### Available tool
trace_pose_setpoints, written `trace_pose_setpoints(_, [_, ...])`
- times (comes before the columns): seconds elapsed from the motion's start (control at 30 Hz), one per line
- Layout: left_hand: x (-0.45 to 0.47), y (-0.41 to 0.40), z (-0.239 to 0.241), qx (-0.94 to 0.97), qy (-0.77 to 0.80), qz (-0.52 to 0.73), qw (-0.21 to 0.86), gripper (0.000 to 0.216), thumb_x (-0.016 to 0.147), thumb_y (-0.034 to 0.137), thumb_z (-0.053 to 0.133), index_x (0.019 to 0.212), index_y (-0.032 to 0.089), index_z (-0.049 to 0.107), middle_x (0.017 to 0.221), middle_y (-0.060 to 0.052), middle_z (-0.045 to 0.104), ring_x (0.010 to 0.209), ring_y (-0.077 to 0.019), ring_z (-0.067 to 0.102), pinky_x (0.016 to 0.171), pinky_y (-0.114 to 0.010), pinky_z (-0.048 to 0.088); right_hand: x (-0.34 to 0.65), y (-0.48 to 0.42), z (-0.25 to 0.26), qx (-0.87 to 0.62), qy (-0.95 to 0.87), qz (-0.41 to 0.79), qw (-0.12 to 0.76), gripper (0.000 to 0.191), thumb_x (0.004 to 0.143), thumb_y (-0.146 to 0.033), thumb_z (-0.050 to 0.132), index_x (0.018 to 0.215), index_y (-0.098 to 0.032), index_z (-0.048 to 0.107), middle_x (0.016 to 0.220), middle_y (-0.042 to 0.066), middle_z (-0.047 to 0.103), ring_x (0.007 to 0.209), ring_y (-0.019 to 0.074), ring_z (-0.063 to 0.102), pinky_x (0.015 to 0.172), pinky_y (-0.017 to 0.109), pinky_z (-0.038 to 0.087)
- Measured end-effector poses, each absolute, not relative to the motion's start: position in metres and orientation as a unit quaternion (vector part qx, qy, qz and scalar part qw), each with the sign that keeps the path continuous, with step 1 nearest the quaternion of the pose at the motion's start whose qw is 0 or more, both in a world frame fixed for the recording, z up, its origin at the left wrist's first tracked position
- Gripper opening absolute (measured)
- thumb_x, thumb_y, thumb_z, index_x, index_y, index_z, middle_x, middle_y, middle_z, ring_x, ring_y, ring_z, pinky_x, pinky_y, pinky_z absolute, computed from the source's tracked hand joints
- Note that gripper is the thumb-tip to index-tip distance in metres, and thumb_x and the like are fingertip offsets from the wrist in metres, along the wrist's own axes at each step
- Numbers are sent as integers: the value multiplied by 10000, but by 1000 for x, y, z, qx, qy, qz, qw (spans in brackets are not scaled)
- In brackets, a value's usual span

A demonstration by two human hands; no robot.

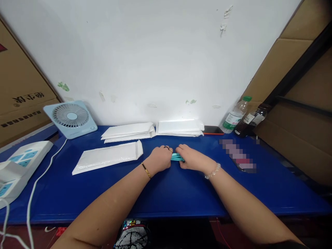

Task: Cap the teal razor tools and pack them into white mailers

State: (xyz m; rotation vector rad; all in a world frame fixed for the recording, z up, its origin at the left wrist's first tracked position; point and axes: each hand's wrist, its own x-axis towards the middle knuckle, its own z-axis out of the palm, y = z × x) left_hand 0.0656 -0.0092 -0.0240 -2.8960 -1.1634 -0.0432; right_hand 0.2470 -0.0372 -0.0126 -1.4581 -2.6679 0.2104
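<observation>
Between my two hands is a small bundle of thin turquoise sticks or folded strips (177, 157); its exact kind is hidden by my fingers. My left hand (161, 158), with rings and a gold bracelet, is closed round the bundle's left end. Closed on the right end is my right hand (191, 157), which has a clear bead bracelet at the wrist. Both hands are low over the middle of the blue table (181, 193). Left of them lies a white padded envelope (107, 156), its flap end towards my left hand.
White padded envelopes lie in a left pile (127, 131) and a right pile (178, 128) by the wall. A phone (213, 130), a water bottle (234, 117) and a dark drink bottle (250, 121) are at right. A fan (71, 117) and a corded power strip (26, 162) occupy the left.
</observation>
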Motion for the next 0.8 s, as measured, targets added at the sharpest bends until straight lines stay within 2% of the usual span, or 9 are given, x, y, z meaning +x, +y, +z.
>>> trace_pose_setpoints(0.17, [70,-8,-31,-935,-353,-20,-1,186,801,238,503,942,132,562,943,-128,637,859,-262,613,746,-358,486,244,-31,-20,-479,-877,30,18,182,720,-127,547,896,-171,550,921,101,610,810,225,581,657,296,416])
trace_pose_setpoints(0.3, [68,-4,-26,-927,-371,-47,-25,199,830,241,458,988,150,536,856,-98,649,744,-248,631,659,-346,481,260,-30,-9,-510,-847,87,119,182,755,-194,596,935,-219,590,857,45,650,754,208,607,657,296,424])
trace_pose_setpoints(0.37, [67,-2,-22,-918,-384,-70,-72,194,827,260,470,981,158,527,801,-79,641,680,-228,622,610,-321,467,271,-29,-3,-499,-810,199,234,410,718,-276,689,1106,-251,557,906,36,659,765,202,618,683,303,456])
trace_pose_setpoints(0.43, [67,-2,-20,-901,-385,-130,-153,166,839,290,470,940,168,520,769,-53,625,645,-191,601,598,-294,457,275,-29,1,-443,-746,340,362,762,657,-327,761,1322,-277,392,1040,61,650,840,208,631,737,325,488])
trace_pose_setpoints(0.5, [71,-4,-20,-870,-367,-196,-263,155,866,312,442,883,176,514,727,-23,601,616,-150,571,595,-268,455,267,-31,0,-364,-671,462,451,930,612,-355,795,1389,-295,288,1155,85,621,938,220,630,807,359,497])
trace_pose_setpoints(0.57, [78,-9,-21,-835,-337,-222,-374,211,892,329,398,805,173,510,640,4,550,570,-119,533,573,-248,454,251,-34,-4,-308,-614,548,477,891,558,-362,829,1328,-287,387,1192,92,614,1025,241,611,850,386,494])
trace_pose_setpoints(0.67, [88,-18,-19,-805,-302,-181,-477,326,915,357,342,724,156,515,555,17,484,513,-102,496,527,-236,445,225,-40,-9,-312,-545,597,499,325,699,-399,734,936,-216,609,1082,93,660,1041,260,607,805,392,521])
trace_pose_setpoints(0.73, [84,-22,-10,-828,-272,-162,-464,313,898,397,397,819,145,566,679,-14,572,613,-121,561,601,-254,478,218,-41,-10,-319,-508,589,542,248,785,-412,647,698,-198,556,877,67,679,963,244,632,773,384,533])
trace_pose_setpoints(0.8, [66,-22,5,-878,-257,-157,-373,387,787,441,594,1058,166,568,997,-65,627,885,-181,605,791,-296,486,221,-37,-8,-318,-474,557,603,293,811,-418,620,655,-211,481,665,3,615,781,193,646,759,374,536])
